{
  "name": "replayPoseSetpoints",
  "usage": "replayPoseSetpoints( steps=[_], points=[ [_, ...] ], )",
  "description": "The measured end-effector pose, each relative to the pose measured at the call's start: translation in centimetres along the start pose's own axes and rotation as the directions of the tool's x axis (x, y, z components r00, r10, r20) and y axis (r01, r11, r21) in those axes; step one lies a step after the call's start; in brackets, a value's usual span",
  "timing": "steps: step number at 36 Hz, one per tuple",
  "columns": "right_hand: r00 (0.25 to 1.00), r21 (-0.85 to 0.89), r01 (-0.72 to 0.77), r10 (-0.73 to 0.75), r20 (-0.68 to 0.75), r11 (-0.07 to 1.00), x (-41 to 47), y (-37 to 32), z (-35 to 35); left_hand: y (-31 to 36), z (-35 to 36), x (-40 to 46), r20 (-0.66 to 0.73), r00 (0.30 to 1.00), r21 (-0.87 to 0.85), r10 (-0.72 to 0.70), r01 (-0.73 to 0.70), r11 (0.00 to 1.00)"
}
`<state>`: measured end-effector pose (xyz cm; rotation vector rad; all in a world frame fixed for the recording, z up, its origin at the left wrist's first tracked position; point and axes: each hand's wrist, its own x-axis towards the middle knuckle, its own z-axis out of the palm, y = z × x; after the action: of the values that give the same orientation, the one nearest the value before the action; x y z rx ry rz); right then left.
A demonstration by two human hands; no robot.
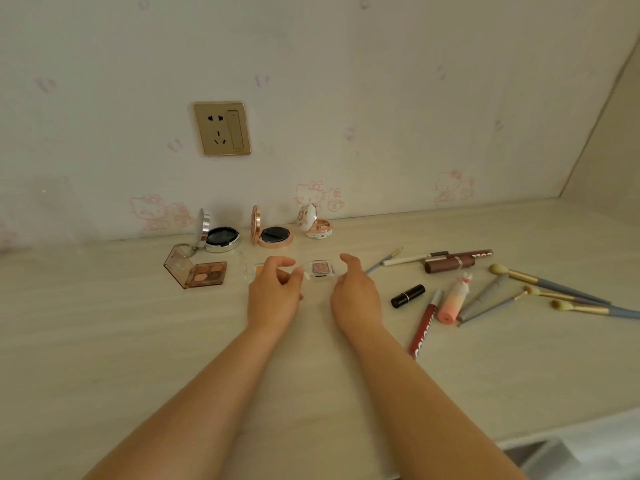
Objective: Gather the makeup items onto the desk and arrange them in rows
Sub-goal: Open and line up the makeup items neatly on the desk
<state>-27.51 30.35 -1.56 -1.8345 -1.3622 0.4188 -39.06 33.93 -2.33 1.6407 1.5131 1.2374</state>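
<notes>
Here, the left hand (273,292) is hovering over the desk (138,341) with fingers loosely curled, holding nothing, partly covering a small clear orange eyeshadow pot (257,270). The right hand (355,294) is lying relaxed and spread just beside a pink glitter eyeshadow pot (319,269), which is sitting between both hands. Rightward, a red lip gloss tube (423,323) is lying with its long axis running near-to-far, cap end pointing toward the wall.
</notes>
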Motion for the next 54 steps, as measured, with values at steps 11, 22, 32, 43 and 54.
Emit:
replayPoseSetpoints(
  steps=[11,22,32,43,54],
  points=[
    [0.956,0.161,0.088,-0.038,-0.292,0.983,-5.5,2.9,-6.8,4.0,3.2,-5.8,0.294,0.955,0.017,0.026,-0.033,0.999],
    [0.98,-0.157,-0.096,0.065,-0.189,0.983,-7.8,7.2,-9.0,7.1,6.6,-9.1,0.466,0.884,0.424,0.046,-0.268,0.865],
    [0.979,-0.115,-0.103,0.08,-0.188,0.988,-7.8,7.4,-9.1,7.5,7.5,-9.6,0.441,0.885,0.613,0.15,-0.419,0.67],
    [0.979,-0.017,-0.111,0.107,-0.175,0.994,-7.8,7.3,-9.2,7.1,7.0,-9.5,0.501,0.851,0.586,0.154,-0.465,0.663],
    [0.957,0.453,-0.201,0.273,-0.098,0.869,-6.7,4.3,-8.2,3.4,-1.5,-7.9,0.464,0.826,0.387,0.319,-0.513,0.766]
  ],
)
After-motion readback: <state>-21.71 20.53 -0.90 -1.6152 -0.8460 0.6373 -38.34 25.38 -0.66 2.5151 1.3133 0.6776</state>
